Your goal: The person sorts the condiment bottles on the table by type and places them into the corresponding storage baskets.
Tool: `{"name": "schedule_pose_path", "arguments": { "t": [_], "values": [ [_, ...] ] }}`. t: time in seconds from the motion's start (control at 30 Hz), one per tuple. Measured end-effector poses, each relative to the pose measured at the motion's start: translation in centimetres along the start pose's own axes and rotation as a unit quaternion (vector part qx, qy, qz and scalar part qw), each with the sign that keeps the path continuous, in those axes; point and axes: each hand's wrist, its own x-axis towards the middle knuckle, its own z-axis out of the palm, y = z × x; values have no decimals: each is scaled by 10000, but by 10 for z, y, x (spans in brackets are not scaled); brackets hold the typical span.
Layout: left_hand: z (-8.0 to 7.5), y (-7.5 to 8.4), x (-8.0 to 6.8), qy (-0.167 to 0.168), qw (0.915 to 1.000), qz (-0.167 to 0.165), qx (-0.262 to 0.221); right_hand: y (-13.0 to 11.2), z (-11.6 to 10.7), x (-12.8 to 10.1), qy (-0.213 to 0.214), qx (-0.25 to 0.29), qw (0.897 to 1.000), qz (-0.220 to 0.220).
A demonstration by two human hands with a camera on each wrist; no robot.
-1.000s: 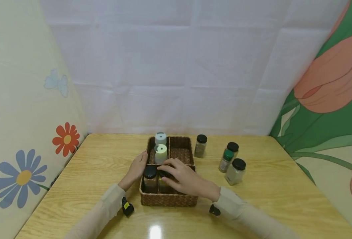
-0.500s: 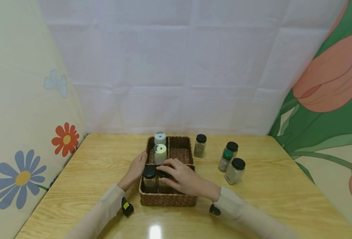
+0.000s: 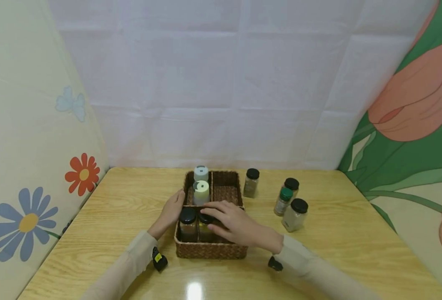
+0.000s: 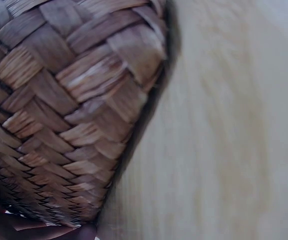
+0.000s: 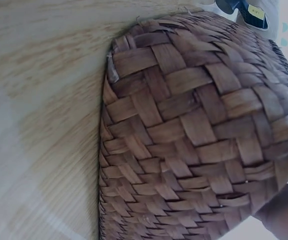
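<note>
The right hand (image 3: pixel 239 226) is lying with loosely spread fingers over a black-lidded jar (image 3: pixel 206 227) in the woven basket (image 3: pixel 209 250)'s near compartment. Just left of those fingers, another black-lidded jar (image 3: pixel 188 224) is standing. The left hand (image 3: pixel 172 210) is resting straight-fingered against the basket's left wall.

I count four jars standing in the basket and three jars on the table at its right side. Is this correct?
Almost. The basket does hold four jars, but the head view shows four jars on the table to its right, not three: one near the basket and a cluster of three, with the green-lidded jar partly hiding one behind it.
</note>
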Motion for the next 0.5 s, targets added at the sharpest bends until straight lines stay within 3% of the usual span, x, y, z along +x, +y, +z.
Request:
{"name": "schedule_pose_path", "arguments": {
  "t": [0.5],
  "values": [
    [0, -1, 0, -46, 9999, 86, 25, 6, -3, -11, 112, 113, 9996, 249]
  ]
}}
